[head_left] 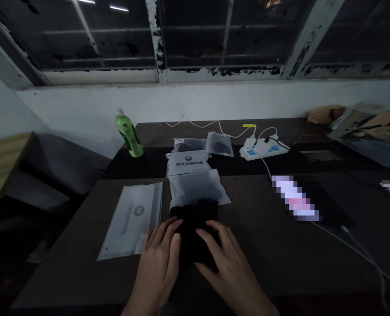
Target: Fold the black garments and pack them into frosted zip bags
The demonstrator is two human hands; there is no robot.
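Dark surface [290, 263] carries a black cloth [193, 239]. Flat bag [129, 224] lies left of the cloth; filled bag [196, 186] directly beyond it. Bottle [129, 136] stands farther beyond, left of the cloth. Left hand [160, 250] rests at the cloth's left side, fingers loosely spread; right hand [228, 252] at its right, fingers spread wide.

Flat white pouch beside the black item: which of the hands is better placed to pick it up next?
Likely the left hand: it overlaps the edge of the flat white pouch in this view, while the right hand is farther off, across the black item.
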